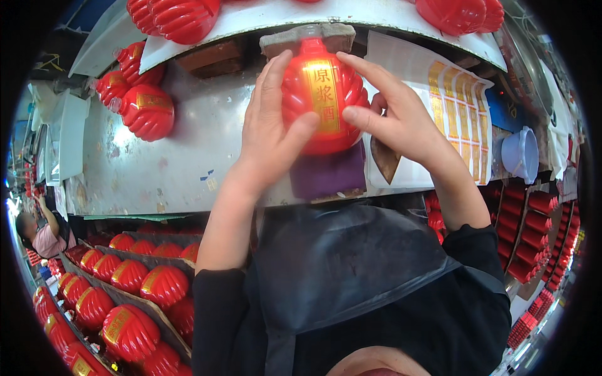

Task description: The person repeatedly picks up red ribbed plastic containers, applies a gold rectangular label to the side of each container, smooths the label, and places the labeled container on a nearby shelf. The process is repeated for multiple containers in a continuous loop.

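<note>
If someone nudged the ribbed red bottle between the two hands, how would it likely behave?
The bottle would probably feel stiff, as its moulded ribs look crisply shaped. Its glossy surface may be somewhat slippery. It appears to lie label-up on a bulging body, so a sideways push might rock or roll it. Weight can't be judged.

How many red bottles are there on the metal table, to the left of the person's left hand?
3: a front bottle, a left bottle behind it and a rear bottle beside the white shelf, all grouped together. Others may be hidden behind that shelf.
</note>
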Tool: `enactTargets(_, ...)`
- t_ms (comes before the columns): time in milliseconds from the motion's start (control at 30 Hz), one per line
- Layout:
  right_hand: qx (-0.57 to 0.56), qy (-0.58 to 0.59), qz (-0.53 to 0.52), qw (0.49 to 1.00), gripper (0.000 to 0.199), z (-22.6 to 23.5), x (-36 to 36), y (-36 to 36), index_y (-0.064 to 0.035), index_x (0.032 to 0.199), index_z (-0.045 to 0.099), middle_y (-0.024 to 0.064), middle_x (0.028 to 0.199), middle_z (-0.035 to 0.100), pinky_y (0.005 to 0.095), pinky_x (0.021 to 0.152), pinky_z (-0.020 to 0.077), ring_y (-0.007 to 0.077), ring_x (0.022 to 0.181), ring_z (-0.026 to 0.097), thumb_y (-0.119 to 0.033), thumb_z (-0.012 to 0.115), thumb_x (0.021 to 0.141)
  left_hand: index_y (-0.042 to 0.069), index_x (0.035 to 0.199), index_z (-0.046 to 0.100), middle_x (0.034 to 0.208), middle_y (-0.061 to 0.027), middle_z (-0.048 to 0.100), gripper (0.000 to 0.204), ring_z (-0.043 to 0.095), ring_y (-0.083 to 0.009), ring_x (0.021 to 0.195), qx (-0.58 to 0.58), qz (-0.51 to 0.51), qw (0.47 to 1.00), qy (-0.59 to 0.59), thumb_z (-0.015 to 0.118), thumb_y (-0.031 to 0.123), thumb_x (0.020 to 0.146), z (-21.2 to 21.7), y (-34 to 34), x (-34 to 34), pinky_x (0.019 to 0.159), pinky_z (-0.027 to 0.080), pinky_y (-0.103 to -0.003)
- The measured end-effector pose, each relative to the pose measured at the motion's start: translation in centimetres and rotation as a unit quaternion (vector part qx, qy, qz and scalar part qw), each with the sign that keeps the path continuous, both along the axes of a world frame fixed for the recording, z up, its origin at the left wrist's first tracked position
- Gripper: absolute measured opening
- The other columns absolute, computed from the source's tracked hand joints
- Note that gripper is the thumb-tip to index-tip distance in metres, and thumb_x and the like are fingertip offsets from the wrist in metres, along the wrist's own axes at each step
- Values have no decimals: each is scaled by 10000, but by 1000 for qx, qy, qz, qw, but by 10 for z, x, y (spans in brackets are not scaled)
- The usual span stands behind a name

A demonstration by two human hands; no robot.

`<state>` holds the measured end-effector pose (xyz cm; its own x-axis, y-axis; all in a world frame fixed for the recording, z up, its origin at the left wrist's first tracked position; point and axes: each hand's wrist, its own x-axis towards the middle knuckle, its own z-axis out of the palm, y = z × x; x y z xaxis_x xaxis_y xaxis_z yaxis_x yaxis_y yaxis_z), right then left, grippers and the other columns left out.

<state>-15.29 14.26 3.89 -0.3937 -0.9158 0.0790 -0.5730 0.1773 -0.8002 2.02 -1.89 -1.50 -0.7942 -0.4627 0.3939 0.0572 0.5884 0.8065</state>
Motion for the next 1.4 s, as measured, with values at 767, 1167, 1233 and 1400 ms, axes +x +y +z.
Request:
enactTargets(767,8,51,-25,998,842,-16,9,1,-171,1615,422,239,1505,539,391,1006,543,329,1237,647,-329,747,854,56,1510,477,1590,-216,418,786,477,-351,1441,52,10,998,42,776,264,814,-10,2,-2,1185,403,-431)
enactTargets(1167,-1,94,-23,995,863,-21,8,0,-172,1622,413,238,1501,546,383,980,553,306,1182,669,-349,757,851,20,1582,366,1597,-152,399,829,397,-277,1482,55,-11,998,1,729,253,875,-6,0,2,1237,318,-406)
enactTargets(1233,5,-16,-5,1000,865,-21,-1,1,-171,1625,410,223,1489,559,348,905,557,243,1054,670,-349,769,859,20,1590,352,1592,-152,402,848,400,-277,1478,191,-32,981,22,731,269,873,2,3,4,1236,317,-405)
enactTargets(1400,-12,46,-20,999,903,-17,10,3,-132,1634,383,190,1477,571,306,823,551,164,914,643,-361,796,864,61,1554,414,1600,-215,405,817,438,-353,1474,132,-7,990,48,740,266,833,-8,8,7,1207,371,-431)
